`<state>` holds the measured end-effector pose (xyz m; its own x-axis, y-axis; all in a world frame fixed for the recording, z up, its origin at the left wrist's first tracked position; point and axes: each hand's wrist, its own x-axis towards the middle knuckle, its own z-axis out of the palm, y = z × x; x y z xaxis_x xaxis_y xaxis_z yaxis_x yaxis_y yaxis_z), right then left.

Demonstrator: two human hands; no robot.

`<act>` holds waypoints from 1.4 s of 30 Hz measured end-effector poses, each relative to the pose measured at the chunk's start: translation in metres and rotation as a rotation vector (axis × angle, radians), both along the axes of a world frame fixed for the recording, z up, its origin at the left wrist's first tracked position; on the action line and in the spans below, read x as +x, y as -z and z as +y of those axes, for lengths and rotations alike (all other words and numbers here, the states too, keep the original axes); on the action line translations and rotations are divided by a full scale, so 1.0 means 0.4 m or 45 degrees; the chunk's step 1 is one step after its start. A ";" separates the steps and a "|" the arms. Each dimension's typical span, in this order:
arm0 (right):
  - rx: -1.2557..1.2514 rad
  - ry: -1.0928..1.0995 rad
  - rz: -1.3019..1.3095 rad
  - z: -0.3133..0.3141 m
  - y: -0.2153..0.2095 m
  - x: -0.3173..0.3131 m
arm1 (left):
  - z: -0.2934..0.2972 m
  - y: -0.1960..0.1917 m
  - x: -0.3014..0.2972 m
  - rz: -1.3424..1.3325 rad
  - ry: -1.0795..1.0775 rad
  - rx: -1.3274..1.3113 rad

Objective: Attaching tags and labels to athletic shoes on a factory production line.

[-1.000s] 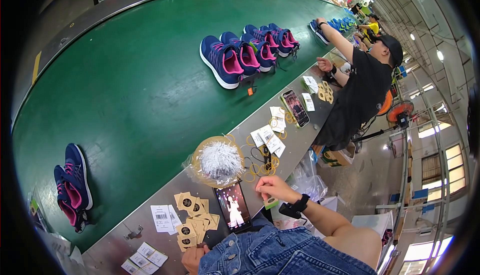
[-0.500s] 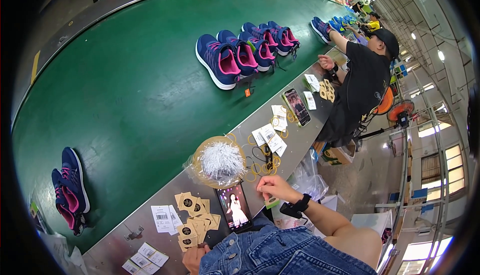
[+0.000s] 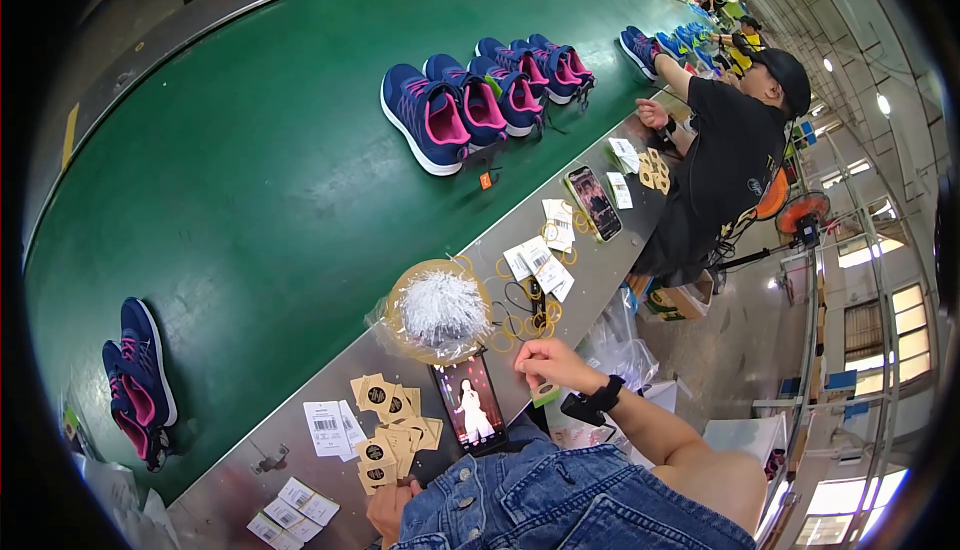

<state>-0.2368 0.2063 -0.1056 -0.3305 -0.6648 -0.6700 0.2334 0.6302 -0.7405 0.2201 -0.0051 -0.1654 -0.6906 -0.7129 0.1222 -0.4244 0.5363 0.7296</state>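
Observation:
My right hand (image 3: 552,363) hovers over the steel ledge beside a lit phone (image 3: 470,402), its fingers pinched on a small tan tag (image 3: 545,393). A black watch is on that wrist. My left hand (image 3: 386,508) shows only partly at the lower edge, next to a heap of tan hang tags (image 3: 385,432); its fingers are hidden by my denim top. A round bundle of white plastic fasteners (image 3: 440,308) lies in a clear bag just beyond the phone. Yellow rubber bands (image 3: 528,322) lie scattered to its right.
A green conveyor belt (image 3: 260,180) carries several navy and pink shoes (image 3: 470,100) far off and one pair (image 3: 138,375) at the left. White barcode labels (image 3: 325,422) and another phone (image 3: 594,200) lie on the ledge. A person in black (image 3: 725,160) works to the right.
The shoes have drifted leftward along the belt. The picture on the phone screen has changed. My right hand stays in nearly the same place.

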 end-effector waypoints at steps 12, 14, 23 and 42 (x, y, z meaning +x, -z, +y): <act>-0.391 -0.291 0.549 -0.223 -0.314 -0.180 | 0.243 -0.063 -0.272 0.028 0.027 -0.157; -0.526 -0.261 0.623 -0.279 -0.313 -0.222 | 0.233 -0.071 -0.272 0.094 0.050 -0.133; -0.213 -0.641 1.425 -0.560 -0.205 -0.566 | 0.140 -0.213 -0.237 -0.104 0.136 0.775; 0.038 -0.986 1.433 -0.868 -0.096 -0.276 | 0.001 -0.350 -0.410 0.295 0.162 0.341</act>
